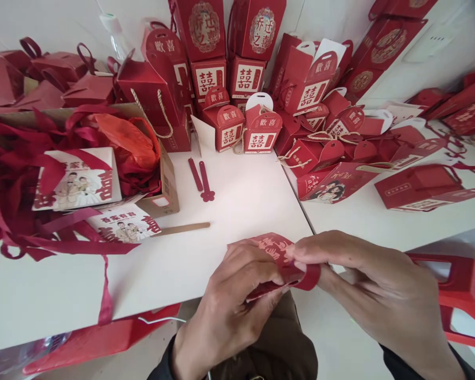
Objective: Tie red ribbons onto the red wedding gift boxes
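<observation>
Two bare hands on one red paper piece [273, 245], folded, pink lettering on its upper face, held above the lap at the near edge of the white table [253, 195]. Left hand [237, 295]: fingers curled over the near side, thumb underneath, paper clamped between. Right hand [372, 285]: fingertips pinching the right end of the piece, next to a curved red strap [312, 278]; exact fingertip contact partly hidden. Table, left: cardboard box [168, 184] heaped with red ribbons [19, 174] and an orange-red plastic bag [129, 140]; wooden stick [186, 229] just beside it. Beyond the stick, two dark-red strips [206, 184] lying near each other. Rear: small red gift boxes [263, 126], some stacked. Right, past the table seam: further red boxes [417, 184], several tilted
</observation>
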Available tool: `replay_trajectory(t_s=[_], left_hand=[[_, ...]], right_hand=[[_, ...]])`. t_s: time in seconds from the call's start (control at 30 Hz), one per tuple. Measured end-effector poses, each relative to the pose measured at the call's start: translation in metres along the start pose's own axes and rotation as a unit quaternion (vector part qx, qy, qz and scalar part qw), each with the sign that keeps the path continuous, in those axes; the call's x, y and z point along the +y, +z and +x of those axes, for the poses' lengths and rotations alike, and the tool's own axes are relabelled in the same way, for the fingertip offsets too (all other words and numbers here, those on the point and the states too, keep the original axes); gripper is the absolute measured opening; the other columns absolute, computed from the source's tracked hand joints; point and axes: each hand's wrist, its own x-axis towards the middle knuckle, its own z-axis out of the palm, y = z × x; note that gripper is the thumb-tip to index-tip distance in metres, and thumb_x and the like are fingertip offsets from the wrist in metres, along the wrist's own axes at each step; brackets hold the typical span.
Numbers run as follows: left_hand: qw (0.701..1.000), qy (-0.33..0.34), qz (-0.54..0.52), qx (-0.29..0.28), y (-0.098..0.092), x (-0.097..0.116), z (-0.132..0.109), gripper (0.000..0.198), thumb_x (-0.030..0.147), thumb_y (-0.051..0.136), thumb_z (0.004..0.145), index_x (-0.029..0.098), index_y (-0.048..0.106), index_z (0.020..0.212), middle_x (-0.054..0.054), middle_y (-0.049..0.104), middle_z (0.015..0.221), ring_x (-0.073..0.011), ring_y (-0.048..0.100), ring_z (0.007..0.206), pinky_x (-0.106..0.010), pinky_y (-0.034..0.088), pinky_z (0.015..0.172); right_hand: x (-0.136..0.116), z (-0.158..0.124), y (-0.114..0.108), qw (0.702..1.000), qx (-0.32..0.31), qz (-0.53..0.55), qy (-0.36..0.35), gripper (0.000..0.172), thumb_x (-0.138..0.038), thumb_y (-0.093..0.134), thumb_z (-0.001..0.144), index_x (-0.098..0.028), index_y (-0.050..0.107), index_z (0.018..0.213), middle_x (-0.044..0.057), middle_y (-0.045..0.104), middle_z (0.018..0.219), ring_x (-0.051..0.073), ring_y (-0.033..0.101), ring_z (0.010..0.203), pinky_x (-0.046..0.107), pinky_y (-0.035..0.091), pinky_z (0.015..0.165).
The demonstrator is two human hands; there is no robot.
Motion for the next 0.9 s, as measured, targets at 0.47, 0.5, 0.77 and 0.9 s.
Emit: replay_trajectory(t_s=[0.47, 0.5, 0.77, 0.9], left_hand=[[1.000, -0.012, -0.016, 0.007, 0.0022, -0.0009, -0.0014, 0.025, 0.003, 0.070, 0.087, 0.018, 0.062, 0.105, -0.005, 0.070, 0.098, -0.0170, 0.066, 0.093, -0.039, 0.054, 0.091], [1.000, -0.012, -0.017, 0.008, 0.0021, -0.0012, -0.0015, 0.025, 0.003, 0.071, 0.087, 0.019, 0.062, 0.105, -0.006, 0.070, 0.099, -0.0175, 0.066, 0.094, -0.040, 0.054, 0.092], [1.000, -0.014, -0.014, 0.010, 0.0008, -0.0010, 0.0015, 0.023, 0.005, 0.069, 0.089, 0.020, 0.063, 0.105, -0.006, 0.071, 0.098, -0.0182, 0.067, 0.093, -0.041, 0.056, 0.091], [1.000, -0.014, -0.019, 0.006, 0.0007, -0.0012, 0.0014, 0.023, 0.005, 0.069, 0.089, 0.020, 0.063, 0.106, -0.006, 0.073, 0.101, -0.0179, 0.068, 0.095, -0.042, 0.055, 0.094]], right_hand=[[-0.0003, -0.0095, 0.0022, 0.999, 0.028, -0.012, 0.030, 0.029, -0.016, 0.066, 0.096, -0.038, 0.069, 0.114, -0.005, 0.079, 0.100, 0.017, 0.077, 0.083, 0.025, 0.066, 0.075], [-0.0005, -0.0099, 0.0021, 0.999, 0.030, -0.009, 0.031, 0.028, -0.017, 0.066, 0.096, -0.037, 0.070, 0.114, -0.005, 0.079, 0.100, 0.017, 0.077, 0.084, 0.024, 0.066, 0.074], [-0.0050, -0.0052, 0.0012, 0.999, 0.012, 0.002, 0.037, 0.039, -0.009, 0.062, 0.096, -0.040, 0.068, 0.118, -0.006, 0.078, 0.107, 0.020, 0.077, 0.099, 0.034, 0.067, 0.089], [-0.0051, -0.0044, 0.0015, 0.999, 0.003, 0.006, 0.044, 0.041, -0.007, 0.063, 0.095, -0.041, 0.068, 0.118, -0.006, 0.078, 0.111, 0.022, 0.076, 0.104, 0.037, 0.066, 0.092]])
